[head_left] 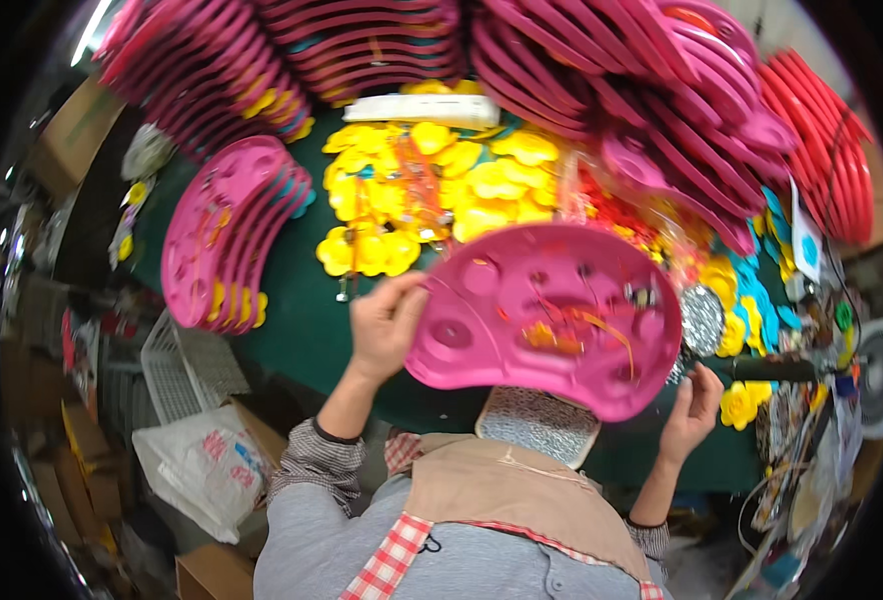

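Note:
My left hand (387, 325) is closed on the left end of a pink, kidney-shaped plastic tray (482, 350), thumb on top. The tray is held tilted above the front of the table. In its hollows lie an orange-yellow part (552, 339), thin red and orange wires, and a small silvery piece (641, 296). My right hand (692, 412) is just off the tray's lower right edge, fingers loosely bent and apart, with nothing visible in them. Close to its fingertips are a black handle (777, 369) and a round, shiny silver mass (703, 320).
Yellow flower-shaped pieces (502, 185) are heaped mid-table, with red wired parts on top. Stacked pink trays (372, 45) line the back; a smaller stack (232, 235) stands at left. Red trays (822, 150) lean at far right. A white plastic bag (207, 470) sits lower left.

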`<action>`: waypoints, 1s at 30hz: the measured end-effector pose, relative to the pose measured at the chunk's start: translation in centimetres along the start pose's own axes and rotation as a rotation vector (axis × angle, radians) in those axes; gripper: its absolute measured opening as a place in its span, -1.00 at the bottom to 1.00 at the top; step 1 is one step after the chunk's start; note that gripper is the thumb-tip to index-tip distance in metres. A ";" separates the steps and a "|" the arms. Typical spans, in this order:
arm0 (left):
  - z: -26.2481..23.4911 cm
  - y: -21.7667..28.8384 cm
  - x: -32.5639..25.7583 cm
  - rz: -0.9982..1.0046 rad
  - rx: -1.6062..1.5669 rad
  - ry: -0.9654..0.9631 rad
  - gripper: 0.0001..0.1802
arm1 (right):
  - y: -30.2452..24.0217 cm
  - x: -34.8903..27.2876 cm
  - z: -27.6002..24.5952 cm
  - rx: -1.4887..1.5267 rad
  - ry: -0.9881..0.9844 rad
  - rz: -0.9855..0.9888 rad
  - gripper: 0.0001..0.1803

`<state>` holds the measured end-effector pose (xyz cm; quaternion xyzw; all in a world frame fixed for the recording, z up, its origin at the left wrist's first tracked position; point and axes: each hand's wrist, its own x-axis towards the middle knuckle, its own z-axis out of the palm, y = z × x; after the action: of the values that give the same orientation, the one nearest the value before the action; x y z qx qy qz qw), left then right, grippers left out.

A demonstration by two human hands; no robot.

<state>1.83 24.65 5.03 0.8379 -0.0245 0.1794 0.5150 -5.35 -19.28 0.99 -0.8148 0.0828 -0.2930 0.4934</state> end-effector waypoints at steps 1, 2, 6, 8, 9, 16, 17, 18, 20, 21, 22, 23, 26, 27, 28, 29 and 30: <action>-3.0 -0.5 0.4 0.000 0.107 0.110 -0.87 | 0.6 0.2 -0.2 0.071 0.002 0.025 -0.74; -5.6 -1.1 1.5 0.108 0.111 0.307 -0.89 | 1.1 0.3 -0.2 0.096 -0.007 0.029 -0.76; -20.8 -5.6 3.7 0.106 0.139 0.768 -0.71 | 2.3 0.7 0.7 0.151 -0.067 0.016 -0.80; -28.5 -9.2 3.2 0.118 0.104 0.868 -0.64 | 1.4 0.9 2.3 0.164 -0.131 0.010 -0.84; -31.7 -11.2 2.9 0.104 0.036 0.889 -0.64 | 1.0 0.8 2.6 0.137 -0.158 -0.010 -0.85; -45.6 -20.5 -0.5 -0.283 0.234 0.688 -0.62 | -1.4 1.1 3.9 -0.061 -0.245 -0.206 -0.89; -46.2 -20.3 -0.6 -0.319 0.253 0.654 -0.62 | -1.5 1.2 4.0 -0.057 -0.245 -0.193 -0.89; -45.0 -20.0 0.3 -0.231 0.511 0.691 -0.62 | -1.8 1.3 3.5 -0.084 -0.230 -0.180 -0.89; -39.2 -16.3 2.6 -0.042 1.075 0.811 -0.63 | -2.3 1.3 3.0 -0.144 -0.205 -0.162 -0.90; -34.1 -12.9 3.7 0.069 1.401 0.913 -0.63 | -2.4 1.3 2.9 -0.162 -0.192 -0.154 -0.90; -30.4 -10.1 4.4 0.169 1.280 0.842 -0.65 | -2.1 1.2 3.1 -0.151 -0.199 -0.155 -0.90; -26.2 -8.1 4.8 0.260 1.160 0.771 -0.65 | -2.4 1.1 3.6 -0.138 -0.209 -0.134 -0.91; -10.2 -4.2 5.8 0.395 0.686 0.289 -0.67 | -3.0 1.2 5.0 -0.148 -0.236 -0.168 -0.89; -6.1 -4.6 5.8 0.395 0.577 0.120 -0.50 | -3.5 1.3 5.2 -0.165 -0.243 -0.185 -0.88; -2.1 -4.4 5.7 0.405 0.570 -0.009 -0.38 | -3.7 1.5 5.6 -0.166 -0.251 -0.225 -0.87; 1.4 -4.2 5.8 0.422 0.551 -0.143 -0.26 | -3.8 1.8 5.6 -0.185 -0.254 -0.262 -0.86; 3.9 -4.1 6.1 0.412 0.537 -0.251 -0.16 | -4.0 2.1 5.4 -0.186 -0.245 -0.261 -0.86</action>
<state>9.52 24.10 1.95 0.9363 -0.2078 0.1751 0.2224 -1.26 -14.12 3.43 -0.8901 -0.0572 -0.2443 0.3804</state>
